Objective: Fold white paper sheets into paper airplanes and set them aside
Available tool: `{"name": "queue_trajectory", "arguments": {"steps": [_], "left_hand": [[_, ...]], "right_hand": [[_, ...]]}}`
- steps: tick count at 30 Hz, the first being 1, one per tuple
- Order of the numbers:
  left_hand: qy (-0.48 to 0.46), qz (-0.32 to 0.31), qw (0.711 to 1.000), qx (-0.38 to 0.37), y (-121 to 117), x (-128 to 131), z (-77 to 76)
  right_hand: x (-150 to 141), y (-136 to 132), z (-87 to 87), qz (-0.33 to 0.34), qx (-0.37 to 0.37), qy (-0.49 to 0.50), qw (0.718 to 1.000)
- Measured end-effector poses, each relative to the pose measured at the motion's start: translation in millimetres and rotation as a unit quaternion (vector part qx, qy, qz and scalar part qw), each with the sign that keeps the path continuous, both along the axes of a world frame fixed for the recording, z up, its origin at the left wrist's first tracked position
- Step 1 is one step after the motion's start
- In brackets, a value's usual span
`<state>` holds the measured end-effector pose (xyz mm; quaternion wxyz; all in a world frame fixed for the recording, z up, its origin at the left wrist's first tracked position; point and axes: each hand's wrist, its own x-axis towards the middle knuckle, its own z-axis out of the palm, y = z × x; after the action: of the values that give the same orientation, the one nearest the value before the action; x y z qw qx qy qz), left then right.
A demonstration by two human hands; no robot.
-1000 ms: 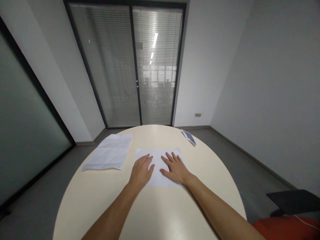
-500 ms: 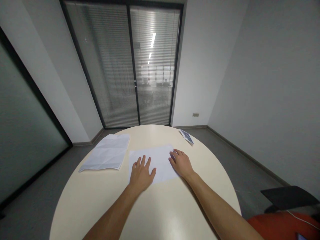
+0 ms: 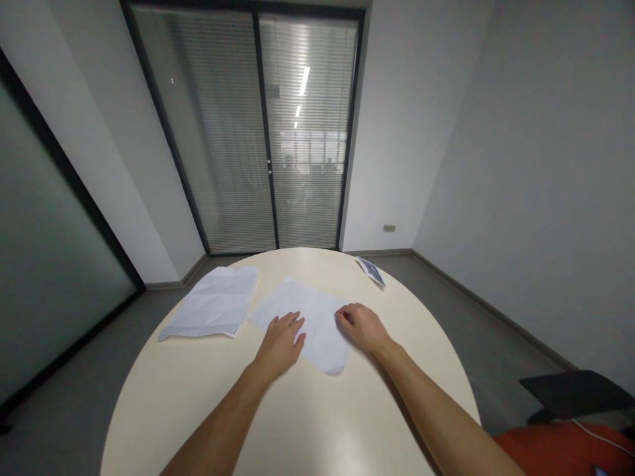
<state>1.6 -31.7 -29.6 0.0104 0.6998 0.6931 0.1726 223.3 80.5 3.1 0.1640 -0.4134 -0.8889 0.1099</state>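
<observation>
A white sheet of paper (image 3: 320, 311) lies turned at an angle on the round table, one corner pointing toward me and another away. My left hand (image 3: 279, 344) rests on its near left edge, fingers stretched out and thumb apart. At the sheet's right corner, my right hand (image 3: 361, 326) has its fingers curled together in a pinch on the paper. The fingertips hide that corner.
A stack of creased white paper (image 3: 211, 304) lies at the table's left. Near the far right edge sits a folded printed card (image 3: 370, 271). The cream round table (image 3: 307, 430) fills the middle. A red chair (image 3: 555, 449) stands at lower right.
The sheet has rotated clockwise on the table. My right hand's fingers, spread before, have closed at its corner. The left hand has shifted slightly and its fingers now point more to the right.
</observation>
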Motion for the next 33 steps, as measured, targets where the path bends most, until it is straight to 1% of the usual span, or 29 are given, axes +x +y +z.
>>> {"name": "queue_trajectory", "arguments": {"steps": [3, 5, 7, 9, 11, 12, 16, 20, 23, 26, 33], "left_hand": [[-0.025, -0.054, 0.998, -0.004, 2, -4, -1.5], [-0.038, -0.080, 0.996, 0.016, 3, -5, 0.5], [-0.049, -0.093, 0.994, 0.025, 3, -4, 4.4], [-0.058, -0.097, 0.994, 0.015, 2, -4, 9.4], [-0.061, -0.099, 0.993, -0.009, -1, -7, 15.1], [-0.061, -0.100, 0.993, -0.024, -4, -9, 18.0], [-0.061, -0.102, 0.988, -0.097, -14, -18, 28.2], [-0.072, -0.125, 0.980, -0.140, -16, -21, 30.0], [-0.067, -0.138, 0.978, -0.144, -14, -21, 26.7], [-0.065, -0.134, 0.979, -0.140, -13, -21, 25.3], [-0.053, -0.121, 0.984, -0.118, -13, -21, 28.0]], "right_hand": [[5, 8, -6.6, 0.044, 0.005, 0.036, 0.998], [7, 12, -8.7, 0.047, 0.004, 0.041, 0.998], [9, 15, -8.3, 0.031, 0.003, 0.035, 0.999], [10, 17, -6.4, 0.003, -0.001, 0.026, 1.000], [12, 20, -4.9, -0.004, -0.010, 0.029, 1.000], [14, 22, -4.6, 0.010, -0.016, 0.036, 0.999], [17, 25, -7.9, 0.103, -0.031, 0.077, 0.991], [17, 29, -16.1, 0.145, -0.023, 0.105, 0.984], [16, 32, -22.3, 0.153, -0.029, 0.121, 0.980], [17, 35, -25.4, 0.158, -0.041, 0.126, 0.978], [20, 31, -21.7, 0.152, -0.078, 0.144, 0.975]]}}
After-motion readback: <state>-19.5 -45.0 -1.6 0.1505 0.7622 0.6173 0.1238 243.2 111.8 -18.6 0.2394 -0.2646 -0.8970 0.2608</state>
